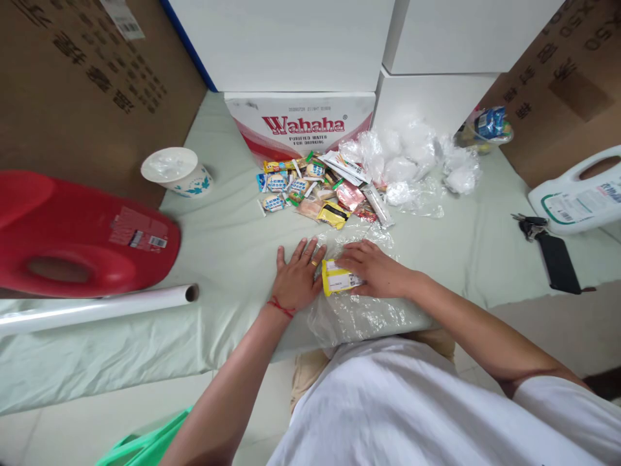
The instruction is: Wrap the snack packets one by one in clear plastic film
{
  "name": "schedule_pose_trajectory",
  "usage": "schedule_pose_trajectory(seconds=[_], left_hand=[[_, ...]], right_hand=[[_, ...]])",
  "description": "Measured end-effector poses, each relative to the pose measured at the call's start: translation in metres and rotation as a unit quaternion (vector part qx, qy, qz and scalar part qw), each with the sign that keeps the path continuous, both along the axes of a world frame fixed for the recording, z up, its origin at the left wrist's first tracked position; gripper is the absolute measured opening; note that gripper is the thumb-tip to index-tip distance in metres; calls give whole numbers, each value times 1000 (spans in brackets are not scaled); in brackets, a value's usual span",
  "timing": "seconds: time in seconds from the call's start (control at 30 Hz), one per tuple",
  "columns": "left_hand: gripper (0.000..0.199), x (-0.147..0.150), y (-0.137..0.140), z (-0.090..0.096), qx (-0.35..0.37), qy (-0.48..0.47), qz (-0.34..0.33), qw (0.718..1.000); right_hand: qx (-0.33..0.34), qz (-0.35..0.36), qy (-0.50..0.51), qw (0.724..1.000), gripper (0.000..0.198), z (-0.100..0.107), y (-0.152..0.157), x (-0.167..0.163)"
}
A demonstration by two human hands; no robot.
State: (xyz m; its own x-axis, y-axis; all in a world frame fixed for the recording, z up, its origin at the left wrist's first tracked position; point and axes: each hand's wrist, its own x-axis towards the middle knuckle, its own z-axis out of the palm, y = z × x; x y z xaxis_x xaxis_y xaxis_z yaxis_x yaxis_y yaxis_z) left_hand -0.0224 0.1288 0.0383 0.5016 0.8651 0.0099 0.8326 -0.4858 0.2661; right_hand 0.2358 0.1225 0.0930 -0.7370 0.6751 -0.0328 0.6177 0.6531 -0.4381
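My left hand (297,279) lies flat on the cloth with its fingers spread, its thumb side away from a yellow and white packet (336,281) and its other edge close beside it. The packet lies on a clear plastic bag (347,318) at the near table edge. My right hand (383,270) has its fingers curled over the packet's right end and holds it; that end is hidden beneath them. Just beyond my hands is a pile of small wrapped snacks (298,184), with a yellow and black packet (334,214) at its near side.
Crumpled clear bags (405,155) sit right of the pile, before white boxes (301,45) and a Wahaha carton (242,120). A paper tub (191,181), red jug (145,259) and white roll (121,306) stand left. Keys, a black case (557,262) and a white jug (582,200) are right.
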Motion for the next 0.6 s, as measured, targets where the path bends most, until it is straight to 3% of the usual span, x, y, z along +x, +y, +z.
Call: schedule_pose_trajectory(seconds=[0.1, 0.23, 0.4, 0.6], left_hand=[[61, 0, 0, 1, -2, 0, 2, 1000], [60, 1, -1, 3, -6, -1, 4, 1000], [60, 1, -1, 4, -6, -2, 5, 1000], [60, 0, -1, 4, -11, -6, 6, 1000]], right_hand=[[-2, 6, 19, 1000, 68, 2, 4, 7], [-15, -11, 27, 999, 75, -2, 4, 16], [-4, -22, -14, 1000, 78, -10, -2, 5], [18, -23, 11, 1000, 78, -5, -1, -2]])
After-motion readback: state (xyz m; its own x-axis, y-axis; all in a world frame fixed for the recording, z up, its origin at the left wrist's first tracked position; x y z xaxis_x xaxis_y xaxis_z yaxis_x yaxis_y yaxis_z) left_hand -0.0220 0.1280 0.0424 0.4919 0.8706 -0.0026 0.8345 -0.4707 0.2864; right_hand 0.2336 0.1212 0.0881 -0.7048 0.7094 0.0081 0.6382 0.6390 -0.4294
